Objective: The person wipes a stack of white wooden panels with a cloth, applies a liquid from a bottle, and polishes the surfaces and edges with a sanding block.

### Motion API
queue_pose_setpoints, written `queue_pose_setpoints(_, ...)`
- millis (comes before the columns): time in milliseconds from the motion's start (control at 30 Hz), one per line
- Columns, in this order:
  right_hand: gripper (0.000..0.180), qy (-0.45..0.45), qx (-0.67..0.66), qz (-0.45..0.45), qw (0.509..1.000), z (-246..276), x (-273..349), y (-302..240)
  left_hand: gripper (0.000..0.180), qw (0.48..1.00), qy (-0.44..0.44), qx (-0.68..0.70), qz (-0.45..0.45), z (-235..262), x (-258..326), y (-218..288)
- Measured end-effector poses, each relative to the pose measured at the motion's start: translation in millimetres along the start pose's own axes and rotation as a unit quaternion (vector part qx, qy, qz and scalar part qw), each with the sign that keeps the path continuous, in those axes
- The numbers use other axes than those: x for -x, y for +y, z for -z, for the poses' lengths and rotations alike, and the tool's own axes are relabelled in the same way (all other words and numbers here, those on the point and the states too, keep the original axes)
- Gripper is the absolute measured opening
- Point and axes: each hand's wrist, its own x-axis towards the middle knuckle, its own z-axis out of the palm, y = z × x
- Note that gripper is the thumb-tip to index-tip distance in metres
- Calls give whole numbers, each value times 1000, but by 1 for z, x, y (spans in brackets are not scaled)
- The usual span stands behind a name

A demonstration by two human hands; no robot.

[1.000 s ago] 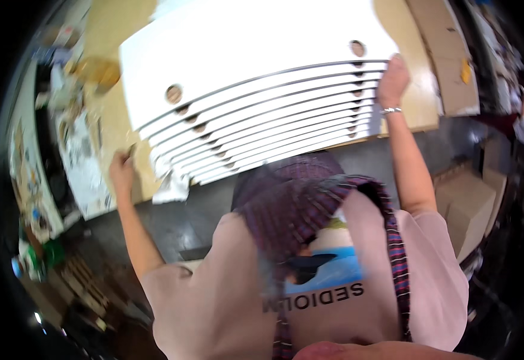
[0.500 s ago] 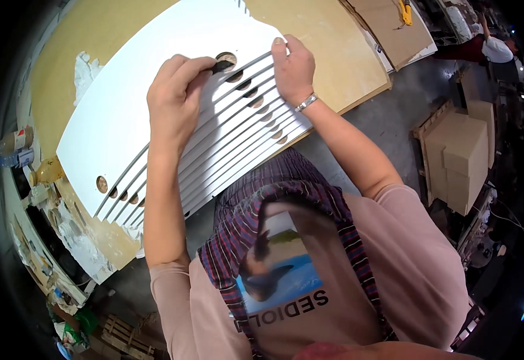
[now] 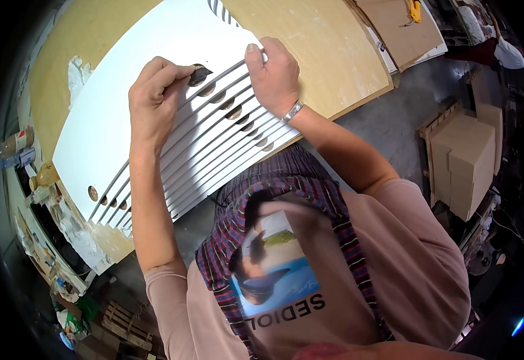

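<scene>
A fanned stack of white panels with dark edges and round holes lies on the worktable. My left hand pinches a small, thin black piece at a round hole in the top panel. Part of that piece sits over the hole, and its exact kind does not show. At the right end of the stack, my right hand is closed on the top panel's edge, its thumb up against the rim. The lower panels step out toward me, their holes showing in a row.
The tan worktable runs on to the right, with a brown cardboard sheet and a yellow-handled tool beyond. Crumpled white material and plastic bottles are at the left. Cardboard boxes stand on a pallet at right.
Both hands and the panel stack appear farther left in the view. The black piece stays pinched in my left hand at the hole; my right hand still grips the panel edge.
</scene>
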Motion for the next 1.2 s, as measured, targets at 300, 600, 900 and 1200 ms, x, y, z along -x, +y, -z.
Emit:
queue_pose_setpoints(300, 30, 7, -6, 8, 1000, -1, 1, 1, 14, 1000, -4, -11, -21, 3, 0, -2)
queue_pose_setpoints(600, 30, 21, 0, 11, 1000, -3, 3, 1, 21, 992, -49, -55, -101, 5, -14, -11)
queue_pose_setpoints(900, 29, 26, 7, 6, 1000, -3, 3, 3, 13, 981, -150, -22, -125, 14, -43, -8)
queue_pose_setpoints(1200, 30, 15, 17, -4, 1000, -2, 3, 3, 14, 971, -186, -20, -149, 18, -56, -11)
